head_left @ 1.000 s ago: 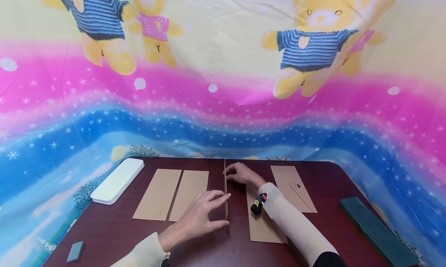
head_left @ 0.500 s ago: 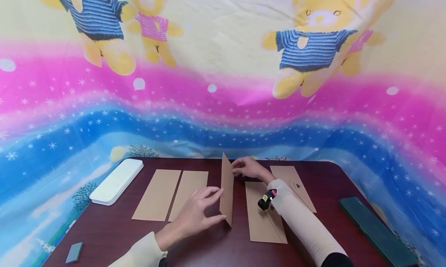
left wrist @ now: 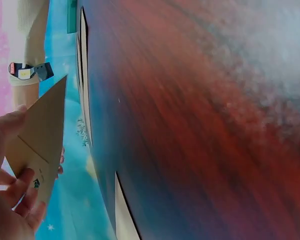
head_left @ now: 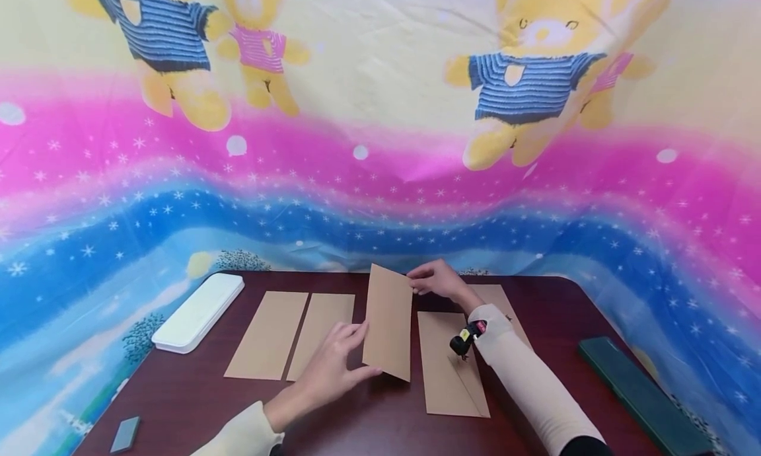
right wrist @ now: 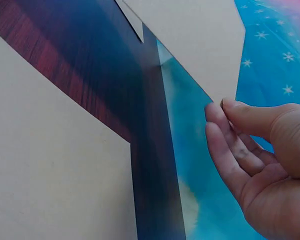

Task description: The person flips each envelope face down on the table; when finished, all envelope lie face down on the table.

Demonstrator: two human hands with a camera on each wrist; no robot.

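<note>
A brown paper envelope (head_left: 389, 324) is held up off the table, its plain face toward the head camera. My left hand (head_left: 329, 367) grips its lower left edge, thumb on one side and fingers on the other. At the upper right corner, my right hand (head_left: 440, 281) pinches it between thumb and fingertips, clearly seen in the right wrist view. The left wrist view shows the back of this envelope (left wrist: 45, 120), with a flap line and a small dark print. Flat beneath my right forearm lies another envelope (head_left: 440, 350), flap side up.
Two plain-faced envelopes, one outer (head_left: 267, 334) and one inner (head_left: 329, 307), lie side by side on the left. Another envelope (head_left: 490, 294) is partly behind the right sleeve. Around them are a white case (head_left: 199, 310), a small grey-blue block (head_left: 125, 435) and a dark green box (head_left: 642, 396).
The envelope, edge-on to the head camera one second ago, has turned to show its plain face. My right hand has moved right with its corner; my left hand has shifted slightly left.
</note>
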